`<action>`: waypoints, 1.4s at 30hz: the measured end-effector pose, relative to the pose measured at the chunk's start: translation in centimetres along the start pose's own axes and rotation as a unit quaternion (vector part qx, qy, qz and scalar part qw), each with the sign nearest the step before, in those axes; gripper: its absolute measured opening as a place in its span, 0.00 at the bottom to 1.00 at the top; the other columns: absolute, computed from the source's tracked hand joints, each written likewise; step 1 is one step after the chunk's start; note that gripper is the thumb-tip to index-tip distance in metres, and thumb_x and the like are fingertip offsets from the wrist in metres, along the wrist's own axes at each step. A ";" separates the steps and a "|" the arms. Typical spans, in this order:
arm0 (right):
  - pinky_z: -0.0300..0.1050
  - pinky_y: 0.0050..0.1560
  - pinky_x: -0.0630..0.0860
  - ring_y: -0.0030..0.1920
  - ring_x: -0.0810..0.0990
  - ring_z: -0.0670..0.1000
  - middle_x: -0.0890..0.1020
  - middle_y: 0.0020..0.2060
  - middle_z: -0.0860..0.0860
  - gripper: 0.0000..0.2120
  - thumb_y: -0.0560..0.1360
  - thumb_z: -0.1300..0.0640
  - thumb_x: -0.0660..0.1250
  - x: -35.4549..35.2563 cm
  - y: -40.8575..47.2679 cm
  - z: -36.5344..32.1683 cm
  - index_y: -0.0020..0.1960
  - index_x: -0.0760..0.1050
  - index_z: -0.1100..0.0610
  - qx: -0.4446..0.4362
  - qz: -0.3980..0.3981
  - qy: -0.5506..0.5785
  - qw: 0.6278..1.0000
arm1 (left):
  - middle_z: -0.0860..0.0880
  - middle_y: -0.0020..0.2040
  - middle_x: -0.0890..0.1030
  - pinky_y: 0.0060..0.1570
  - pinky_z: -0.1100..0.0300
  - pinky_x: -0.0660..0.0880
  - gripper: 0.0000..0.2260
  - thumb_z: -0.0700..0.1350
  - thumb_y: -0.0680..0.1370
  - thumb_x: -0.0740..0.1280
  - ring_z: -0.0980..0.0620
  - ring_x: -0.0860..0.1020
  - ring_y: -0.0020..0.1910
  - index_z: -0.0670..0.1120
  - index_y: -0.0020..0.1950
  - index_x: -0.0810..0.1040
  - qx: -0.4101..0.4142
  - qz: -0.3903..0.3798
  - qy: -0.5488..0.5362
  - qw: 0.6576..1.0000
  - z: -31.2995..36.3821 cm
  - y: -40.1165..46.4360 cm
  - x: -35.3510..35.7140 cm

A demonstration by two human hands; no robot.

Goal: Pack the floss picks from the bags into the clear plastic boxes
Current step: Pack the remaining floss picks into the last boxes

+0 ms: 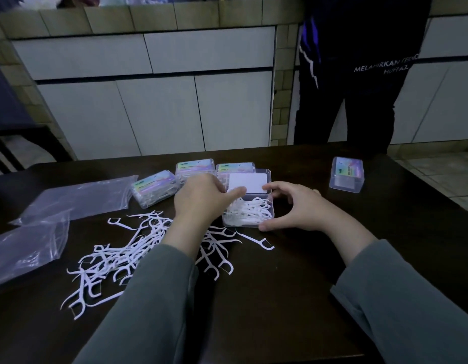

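- My left hand (201, 199) pinches the lid (247, 183) of the open box (250, 215).
- My right hand (297, 208), at its 3 o'clock, curls loosely, gripping nothing.
- Loose picks (127, 254) lie at 8 o'clock.

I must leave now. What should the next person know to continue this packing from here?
Left hand: fingers reach into the open box, thumb on its raised lid; whether it holds a pick, I cannot tell.
Right hand: curved around the box's right side, steadying it.
Open box: partly filled with picks.
Done: three closed boxes behind the left hand seem filled. A fourth box stands far right; contents unclear.
Left: a loose pile of picks on the table, near left. Two bags lie at far left, nearly empty.
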State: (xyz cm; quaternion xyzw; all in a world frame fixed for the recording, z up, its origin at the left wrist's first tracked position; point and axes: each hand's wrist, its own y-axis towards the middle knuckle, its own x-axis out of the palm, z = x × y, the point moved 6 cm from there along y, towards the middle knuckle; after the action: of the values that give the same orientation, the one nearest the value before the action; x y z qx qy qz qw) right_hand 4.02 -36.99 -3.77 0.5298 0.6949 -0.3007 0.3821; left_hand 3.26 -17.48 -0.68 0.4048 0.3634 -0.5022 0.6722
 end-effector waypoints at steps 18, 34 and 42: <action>0.52 0.68 0.60 0.67 0.67 0.49 0.74 0.64 0.40 0.42 0.62 0.36 0.77 -0.3 -0.6 -0.5 0.71 0.63 0.38 0.004 0.003 0.015 1.000 | 0.54 0.55 0.81 0.53 0.57 0.72 0.08 0.54 0.76 0.69 0.52 0.73 0.55 0.58 0.54 0.83 0.204 -0.070 -0.009 0.976 3.9 -0.3 1.6; 0.55 0.70 0.60 0.66 0.68 0.49 0.74 0.62 0.40 0.42 0.61 0.36 0.77 -0.2 -0.6 -0.4 0.71 0.63 0.39 0.010 -0.003 0.022 1.000 | 0.60 0.47 0.79 0.55 0.52 0.76 0.13 0.47 0.70 0.76 0.59 0.75 0.48 0.66 0.40 0.78 0.192 -0.158 -0.124 0.961 1.6 -0.3 0.4; 0.56 0.70 0.60 0.65 0.68 0.49 0.74 0.62 0.39 0.42 0.61 0.36 0.77 -0.2 -0.6 -0.4 0.71 0.63 0.39 0.008 -0.005 0.023 1.000 | 0.55 0.46 0.80 0.39 0.65 0.70 0.09 0.56 0.73 0.71 0.59 0.77 0.46 0.56 0.51 0.79 0.089 -0.172 -0.125 0.973 -1.8 -0.6 -1.0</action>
State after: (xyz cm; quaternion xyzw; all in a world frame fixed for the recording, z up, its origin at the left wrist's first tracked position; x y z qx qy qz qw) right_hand 3.40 -36.95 -3.39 0.5363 0.7037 -0.2955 0.3603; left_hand 2.34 -15.53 -0.63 0.3279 0.2945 -0.6874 0.5772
